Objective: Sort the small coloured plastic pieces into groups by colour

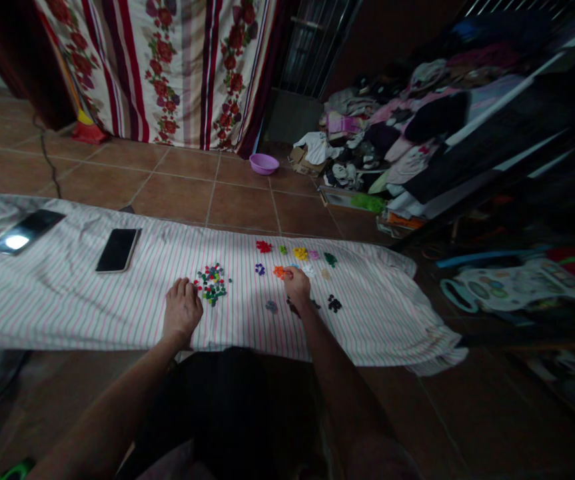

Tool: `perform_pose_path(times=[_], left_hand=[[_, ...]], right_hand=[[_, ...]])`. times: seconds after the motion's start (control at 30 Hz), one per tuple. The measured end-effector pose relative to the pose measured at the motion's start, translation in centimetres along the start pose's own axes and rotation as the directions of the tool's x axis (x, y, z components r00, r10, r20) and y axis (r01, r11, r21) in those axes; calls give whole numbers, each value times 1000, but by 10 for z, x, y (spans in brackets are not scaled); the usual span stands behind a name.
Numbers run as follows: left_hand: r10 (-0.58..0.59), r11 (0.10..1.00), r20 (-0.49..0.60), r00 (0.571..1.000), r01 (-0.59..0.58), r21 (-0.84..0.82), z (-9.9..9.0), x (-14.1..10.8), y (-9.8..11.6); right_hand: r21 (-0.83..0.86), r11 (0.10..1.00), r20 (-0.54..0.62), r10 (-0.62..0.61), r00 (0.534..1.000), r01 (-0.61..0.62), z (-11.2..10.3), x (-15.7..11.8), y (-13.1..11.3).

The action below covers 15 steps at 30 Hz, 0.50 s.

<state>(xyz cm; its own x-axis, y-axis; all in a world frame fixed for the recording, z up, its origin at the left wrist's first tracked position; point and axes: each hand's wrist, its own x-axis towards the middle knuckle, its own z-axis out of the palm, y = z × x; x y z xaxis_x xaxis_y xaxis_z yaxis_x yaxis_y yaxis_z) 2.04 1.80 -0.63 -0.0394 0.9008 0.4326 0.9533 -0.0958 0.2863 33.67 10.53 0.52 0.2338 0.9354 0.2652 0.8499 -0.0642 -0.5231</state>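
Note:
On the striped cloth, a mixed pile of small coloured pieces (212, 285), mostly green, red and grey, lies just right of my left hand (182, 310). That hand rests on the cloth with its fingers curled under, so what they may hold is hidden. My right hand (298, 287) is closed in a pinch beside the small orange pile (279, 272); anything between its fingertips is too small to make out. Around it sit sorted piles: red (263, 247), yellow (300, 253), dark green (330, 259), purple (260, 269), white (309, 270), grey (271, 307) and black (334, 304).
A dark-screened phone (118, 251) and a shiny flat device (24, 231) lie on the left of the cloth (67, 300). Beyond the table are a purple basin (264, 164) on the tiled floor, a floral curtain (167, 73) and heaped clothes (387, 127).

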Motion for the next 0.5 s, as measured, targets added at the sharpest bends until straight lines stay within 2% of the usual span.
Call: perform_pose_path(times=[0.13, 0.33, 0.5], left_hand=[[-8, 1000, 14, 1000, 9, -24, 0, 0, 0], [-15, 999, 11, 1000, 15, -32, 1, 1, 0], [-12, 1000, 21, 1000, 12, -8, 1, 0, 0]], right_hand=[[27, 1000, -30, -14, 999, 15, 3, 0, 2], [100, 995, -16, -6, 1000, 8, -3, -1, 3], [164, 985, -71, -40, 997, 51, -11, -9, -11]])
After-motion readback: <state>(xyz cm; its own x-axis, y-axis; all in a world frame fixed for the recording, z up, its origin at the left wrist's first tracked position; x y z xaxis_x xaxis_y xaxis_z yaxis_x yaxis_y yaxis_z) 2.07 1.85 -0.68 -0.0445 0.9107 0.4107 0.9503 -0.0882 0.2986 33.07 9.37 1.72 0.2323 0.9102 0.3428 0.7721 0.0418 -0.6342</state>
